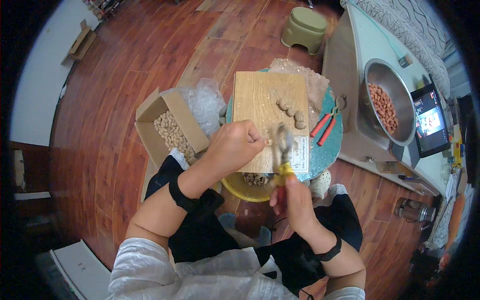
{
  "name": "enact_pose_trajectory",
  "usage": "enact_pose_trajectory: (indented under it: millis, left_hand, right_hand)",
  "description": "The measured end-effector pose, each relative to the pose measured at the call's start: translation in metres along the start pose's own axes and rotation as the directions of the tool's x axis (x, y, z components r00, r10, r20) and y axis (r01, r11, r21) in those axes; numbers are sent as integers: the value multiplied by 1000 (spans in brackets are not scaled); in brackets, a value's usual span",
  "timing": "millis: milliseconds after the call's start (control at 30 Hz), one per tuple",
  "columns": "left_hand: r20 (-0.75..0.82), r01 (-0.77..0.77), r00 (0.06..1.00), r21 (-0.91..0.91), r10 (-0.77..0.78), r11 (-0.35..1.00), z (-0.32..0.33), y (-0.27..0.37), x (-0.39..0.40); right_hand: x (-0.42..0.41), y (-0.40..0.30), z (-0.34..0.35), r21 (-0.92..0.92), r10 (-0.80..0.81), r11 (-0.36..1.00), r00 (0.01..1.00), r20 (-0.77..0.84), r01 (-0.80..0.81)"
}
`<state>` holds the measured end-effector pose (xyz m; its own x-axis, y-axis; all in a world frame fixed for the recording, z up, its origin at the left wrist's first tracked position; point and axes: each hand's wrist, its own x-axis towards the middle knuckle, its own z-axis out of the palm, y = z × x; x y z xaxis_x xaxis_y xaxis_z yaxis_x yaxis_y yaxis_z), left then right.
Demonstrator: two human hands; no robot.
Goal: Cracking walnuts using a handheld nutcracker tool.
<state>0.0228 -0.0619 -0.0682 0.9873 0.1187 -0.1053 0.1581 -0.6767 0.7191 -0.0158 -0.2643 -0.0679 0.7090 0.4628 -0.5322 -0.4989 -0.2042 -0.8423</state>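
My right hand [296, 202] grips a red-and-yellow-handled tool with a looped metal head [284, 140], blurred by motion, over the near part of a wooden board [255, 97]. Across from it, my left hand [238, 140] is closed with thumb and finger pinched at the board. A small pale piece [269, 142], perhaps of peanut, shows at its fingertips; the curled fingers hide the rest. Unshelled peanuts [290, 109] lie farther up the board. To their right, red-handled nutcracker pliers [325, 125] rest on a teal round surface [332, 150] under the board.
A cardboard box [148, 138] of unshelled peanuts stands at left beside clear plastic wrap [206, 97]. Below the board sits a yellow basin [240, 193] with shells. At right, a steel bowl [407, 123] of shelled peanuts and a tablet [431, 120] occupy a cabinet. A green stool [305, 28] stands beyond.
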Motion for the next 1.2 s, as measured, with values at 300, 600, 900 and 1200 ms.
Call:
enact_pose_trajectory:
  millis: [300,600,900,1200]
  left_hand:
    - [3,10,1000,9,-11,1000,0,0,0]
    - [2,18,1000,-1,-18,1000,-1,1,0]
    - [7,27,1000,-16,-27,1000,0,-1,1]
    - [16,30,999,-33,-29,999,-1,0,1]
  right_hand:
    - [0,-2,0,-88,-48,995,999,0,47]
    - [-1,-1,1,-54,-46,997,999,0,46]
    - [0,-1,1,52,73,996,997,24,-74]
    - [1,-1,-4,57,155,985,984,82,-160]
